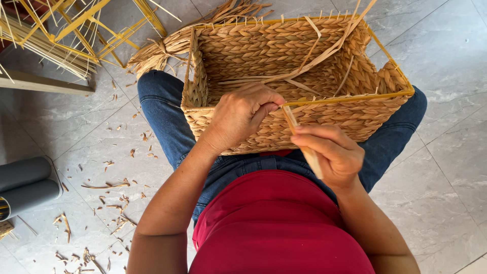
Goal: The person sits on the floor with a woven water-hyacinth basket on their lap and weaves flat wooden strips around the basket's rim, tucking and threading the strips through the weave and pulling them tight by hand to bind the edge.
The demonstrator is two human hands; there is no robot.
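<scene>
Grey tubes (25, 185) lie at nine o'clock, with straw scraps (109, 203) scattered over the tiled floor (446, 167) toward seven. At centre, the left hand (242, 115) curls over the near rim of the woven basket (284, 61), fingers pressed together on the weave. The basket rests on the person's lap. At four o'clock, the right hand (332, 155) pinches a flat pale strip (291, 117) leading up to the rim.

I log, relative to the grey pipes (23, 185): yellow wire frames (86, 25) well above; fibre bundle (162, 50) up-right; straw scraps (109, 203) just right, on the grey tiled floor (446, 167).
</scene>
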